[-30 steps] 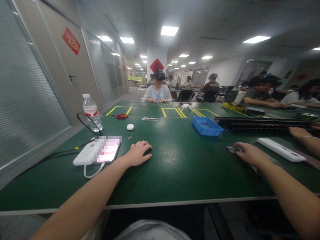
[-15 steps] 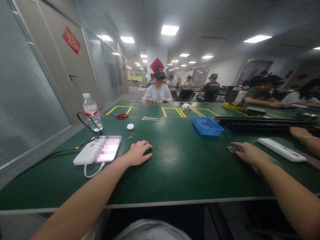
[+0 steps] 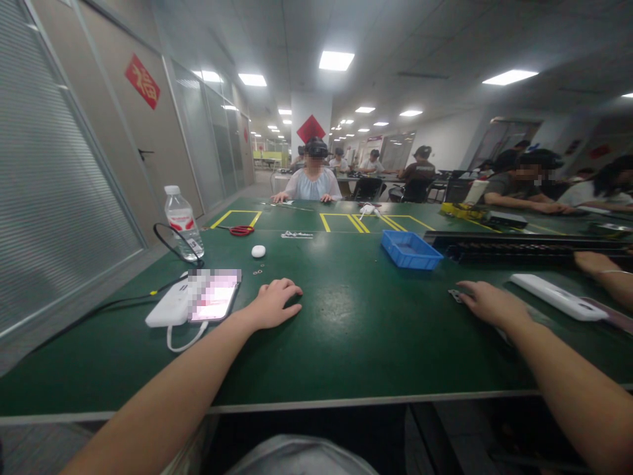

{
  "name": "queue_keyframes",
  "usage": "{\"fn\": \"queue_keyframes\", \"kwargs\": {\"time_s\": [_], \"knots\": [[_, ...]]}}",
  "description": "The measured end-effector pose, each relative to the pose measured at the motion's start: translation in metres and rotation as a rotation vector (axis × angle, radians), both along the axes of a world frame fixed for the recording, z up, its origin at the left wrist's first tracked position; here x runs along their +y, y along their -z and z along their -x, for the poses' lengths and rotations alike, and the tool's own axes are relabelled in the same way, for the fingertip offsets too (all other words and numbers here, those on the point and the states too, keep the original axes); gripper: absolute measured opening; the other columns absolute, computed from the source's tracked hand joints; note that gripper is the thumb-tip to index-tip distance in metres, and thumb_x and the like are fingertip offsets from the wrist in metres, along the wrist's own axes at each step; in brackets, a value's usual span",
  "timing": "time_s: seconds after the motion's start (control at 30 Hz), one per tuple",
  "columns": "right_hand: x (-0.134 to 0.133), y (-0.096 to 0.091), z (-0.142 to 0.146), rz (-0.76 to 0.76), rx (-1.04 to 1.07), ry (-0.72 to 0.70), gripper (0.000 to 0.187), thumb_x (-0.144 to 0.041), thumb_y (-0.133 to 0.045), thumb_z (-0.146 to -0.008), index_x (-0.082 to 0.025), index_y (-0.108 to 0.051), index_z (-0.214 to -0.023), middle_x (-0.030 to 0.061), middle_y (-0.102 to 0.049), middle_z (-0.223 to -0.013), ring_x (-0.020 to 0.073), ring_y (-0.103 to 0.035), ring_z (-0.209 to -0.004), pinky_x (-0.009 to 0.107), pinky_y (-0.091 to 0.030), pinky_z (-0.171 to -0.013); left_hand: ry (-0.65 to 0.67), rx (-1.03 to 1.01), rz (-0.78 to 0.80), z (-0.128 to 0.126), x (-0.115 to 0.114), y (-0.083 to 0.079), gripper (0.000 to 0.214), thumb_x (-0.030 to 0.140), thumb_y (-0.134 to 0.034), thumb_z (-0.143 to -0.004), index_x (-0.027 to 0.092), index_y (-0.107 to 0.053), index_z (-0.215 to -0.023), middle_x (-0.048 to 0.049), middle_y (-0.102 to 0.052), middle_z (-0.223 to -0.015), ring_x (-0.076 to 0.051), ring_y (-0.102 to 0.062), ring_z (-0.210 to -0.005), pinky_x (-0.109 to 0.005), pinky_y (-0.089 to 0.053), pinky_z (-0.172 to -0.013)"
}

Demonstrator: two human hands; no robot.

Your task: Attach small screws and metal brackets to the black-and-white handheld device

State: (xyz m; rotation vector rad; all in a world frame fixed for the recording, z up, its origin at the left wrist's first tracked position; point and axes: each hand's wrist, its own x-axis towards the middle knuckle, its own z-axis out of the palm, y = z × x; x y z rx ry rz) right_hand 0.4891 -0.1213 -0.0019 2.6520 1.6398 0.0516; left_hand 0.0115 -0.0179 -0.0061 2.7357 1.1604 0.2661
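Observation:
My left hand (image 3: 275,303) rests palm down on the green table (image 3: 356,330), fingers loosely curled and apart, holding nothing. A phone (image 3: 214,295) lies just to its left on a white power bank (image 3: 168,309). My right hand (image 3: 487,302) lies flat on the table at the right. Its fingertips touch a small grey metal part (image 3: 453,294), which is partly hidden under the fingers.
A blue tray (image 3: 409,249) and a long black rail (image 3: 524,245) sit beyond my right hand. A white bar-shaped device (image 3: 558,297) and a co-worker's hand (image 3: 593,262) are at the right. A water bottle (image 3: 181,223), red scissors (image 3: 241,230) and small washers (image 3: 257,270) are at the left. People sit across.
My right hand has crept slightly forward over the small metal part, hiding more of it. My left hand has not moved.

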Motion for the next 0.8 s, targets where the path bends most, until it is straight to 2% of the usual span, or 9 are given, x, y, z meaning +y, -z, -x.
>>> {"fn": "queue_keyframes", "kwargs": {"time_s": [0.07, 0.17, 0.4, 0.63, 0.8], "knots": [[0.000, -0.001, 0.001, -0.003, 0.016, 0.009, 0.037, -0.035, -0.039, -0.089, -0.016, -0.057, -0.116, 0.0148, -0.059, -0.114, 0.0258, -0.059, -0.095, 0.032, -0.046, -0.071, 0.001, 0.003, -0.001, 0.000, 0.000, 0.000, 0.035, 0.044, -0.044, -0.086, 0.029, -0.052, -0.116, -0.0066, -0.048, -0.120, -0.026, -0.043, -0.114, -0.044, -0.036, -0.094], [-0.001, -0.003, 0.004, 0.022, -0.005, -0.023, 0.035, -0.032, -0.035, -0.091, -0.017, -0.060, -0.109, 0.0140, -0.059, -0.112, 0.0253, -0.059, -0.095, 0.032, -0.045, -0.071, -0.007, 0.013, -0.008, 0.000, 0.001, 0.001, 0.034, 0.044, -0.045, -0.086, 0.029, -0.052, -0.116, -0.0064, -0.048, -0.120, -0.026, -0.043, -0.114, -0.044, -0.036, -0.093], [-0.002, 0.004, -0.002, 0.021, -0.019, -0.042, 0.042, -0.041, -0.035, -0.090, -0.020, -0.061, -0.114, 0.0114, -0.056, -0.109, 0.0245, -0.059, -0.093, 0.031, -0.045, -0.072, -0.015, 0.018, 0.002, -0.001, -0.002, -0.002, 0.035, 0.042, -0.045, -0.085, 0.028, -0.052, -0.116, -0.0065, -0.048, -0.121, -0.026, -0.043, -0.114, -0.045, -0.036, -0.094], [0.000, 0.010, -0.020, 0.028, -0.005, 0.008, 0.040, -0.037, -0.034, -0.090, -0.024, -0.063, -0.114, 0.0114, -0.055, -0.110, 0.0270, -0.058, -0.095, 0.034, -0.045, -0.072, -0.021, 0.015, 0.021, -0.002, -0.004, -0.005, 0.034, 0.041, -0.045, -0.085, 0.027, -0.052, -0.115, -0.0069, -0.048, -0.122, -0.026, -0.042, -0.116, -0.046, -0.034, -0.096], [0.000, 0.010, -0.021, 0.026, -0.008, -0.021, 0.038, -0.037, -0.034, -0.090, -0.022, -0.066, -0.107, 0.0122, -0.057, -0.107, 0.0277, -0.058, -0.095, 0.035, -0.045, -0.074, -0.025, 0.012, 0.031, -0.002, -0.005, -0.006, 0.035, 0.042, -0.045, -0.085, 0.027, -0.053, -0.115, -0.0070, -0.048, -0.122, -0.027, -0.042, -0.116, -0.047, -0.034, -0.096]]}}
